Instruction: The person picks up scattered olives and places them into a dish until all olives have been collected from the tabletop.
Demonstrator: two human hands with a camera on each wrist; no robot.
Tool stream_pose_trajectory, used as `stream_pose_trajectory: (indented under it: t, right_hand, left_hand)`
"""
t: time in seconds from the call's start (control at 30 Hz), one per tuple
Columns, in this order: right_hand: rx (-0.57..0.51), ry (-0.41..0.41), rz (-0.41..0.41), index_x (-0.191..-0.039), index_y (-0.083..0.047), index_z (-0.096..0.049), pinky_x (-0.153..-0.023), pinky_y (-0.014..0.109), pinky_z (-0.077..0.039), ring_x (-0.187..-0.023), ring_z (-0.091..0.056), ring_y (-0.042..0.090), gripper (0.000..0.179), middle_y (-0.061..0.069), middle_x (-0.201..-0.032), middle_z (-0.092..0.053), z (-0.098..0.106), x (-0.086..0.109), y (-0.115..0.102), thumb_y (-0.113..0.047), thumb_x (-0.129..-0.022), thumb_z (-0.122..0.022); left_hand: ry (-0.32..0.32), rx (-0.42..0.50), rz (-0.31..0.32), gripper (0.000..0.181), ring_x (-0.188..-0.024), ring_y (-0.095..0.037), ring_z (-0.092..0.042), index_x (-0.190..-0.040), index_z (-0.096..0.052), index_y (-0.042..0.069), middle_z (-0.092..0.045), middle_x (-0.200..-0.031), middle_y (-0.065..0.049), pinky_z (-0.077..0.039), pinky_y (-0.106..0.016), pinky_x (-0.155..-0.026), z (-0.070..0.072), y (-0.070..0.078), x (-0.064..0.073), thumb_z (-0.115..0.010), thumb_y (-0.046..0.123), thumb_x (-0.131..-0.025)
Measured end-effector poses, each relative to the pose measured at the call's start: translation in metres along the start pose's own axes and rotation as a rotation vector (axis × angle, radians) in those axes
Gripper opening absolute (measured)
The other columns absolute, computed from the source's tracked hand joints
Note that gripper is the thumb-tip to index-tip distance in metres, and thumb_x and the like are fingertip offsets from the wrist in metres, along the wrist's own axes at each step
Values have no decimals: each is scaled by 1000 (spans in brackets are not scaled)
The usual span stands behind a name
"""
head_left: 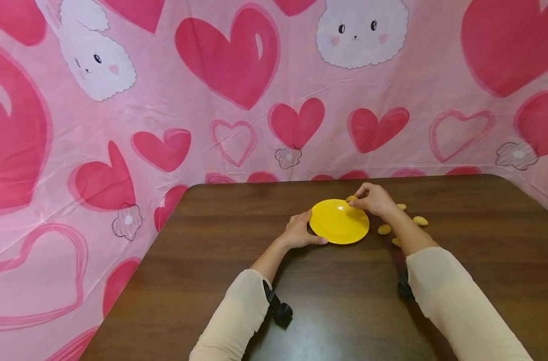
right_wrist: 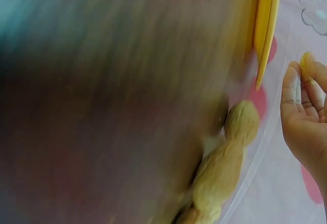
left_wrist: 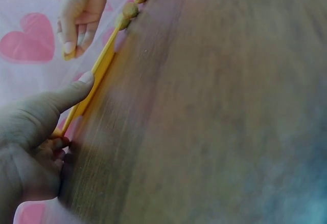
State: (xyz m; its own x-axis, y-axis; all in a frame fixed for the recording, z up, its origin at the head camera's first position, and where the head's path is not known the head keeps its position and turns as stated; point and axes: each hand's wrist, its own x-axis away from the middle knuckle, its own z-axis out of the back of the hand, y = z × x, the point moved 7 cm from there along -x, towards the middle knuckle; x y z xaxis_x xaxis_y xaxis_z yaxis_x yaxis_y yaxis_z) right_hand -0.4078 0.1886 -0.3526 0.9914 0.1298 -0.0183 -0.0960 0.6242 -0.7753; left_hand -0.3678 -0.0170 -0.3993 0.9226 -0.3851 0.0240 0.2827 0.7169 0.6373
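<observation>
Left hand [head_left: 298, 231] on the yellow plate [head_left: 339, 221], right hand [head_left: 374, 199] with a small piece [head_left: 352, 198]

We see the two hands apart from each other, both busy around the yellow plate, which stands on the far part of the brown wooden tabletop [head_left: 332, 286]. The left hand grips the plate at its left side: the thumb lies along the near rim, and the other fingers are curled at the left edge. The right hand pinches the small piece, of yellow-brown colour, between thumb and fingertips. In the head view, this piece appears at the far right rim; from the wrist views we observe that it is raised and does not touch the plate.

To the right of the plate, we find at least four loose pieces [head_left: 384, 229] of a similar colour, lying near one another. The right forearm partly covers one of them. From close, their surface looks wrinkled, but we cannot tell exactly what they are.

Both arms wear pale sleeves [head_left: 237, 313], and a black device [head_left: 280, 312] is fixed at the left wrist. Behind the tabletop we see a pink cloth [head_left: 201, 105] with red hearts [head_left: 237, 55] and white animal faces [head_left: 361, 32].
</observation>
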Motion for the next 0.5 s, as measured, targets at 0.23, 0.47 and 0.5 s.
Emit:
stream_pose_trajectory:
  t: [0.23, 0.47, 0.5]
  right_hand:
    - [-57, -64, -4, -94, 2, -51, -67, 25, -46, -78, -52, 20, 29, 13, -91, -58, -20, -6, -10, -14, -81, -72]
    - [-27, -111, -23, -94, 1, -53, -69, 26, -47, -78, -52, 22, 27, 12, -89, -59, -37, -13, -17, -14, -82, -71]
    - [-14, -117, -21, -94, 1, -53, -68, 26, -47, -77, -52, 22, 27, 13, -89, -59, -39, -14, -19, -14, -82, -71]
  left_hand:
    - [-11, 32, 5, 91, -126, -26, -27, -146, -28, 12, -35, -145, -5, -18, -45, -106, -1, 0, 1, -76, 40, -74]
    - [-12, 23, -11, 89, -126, -26, -27, -145, -29, 12, -34, -145, -5, -18, -45, -106, 0, 0, 1, -75, 41, -75]
    - [-12, 18, -14, 89, -126, -26, -27, -145, -29, 12, -34, -145, -5, -18, -45, -106, 0, 0, 0, -75, 41, -75]
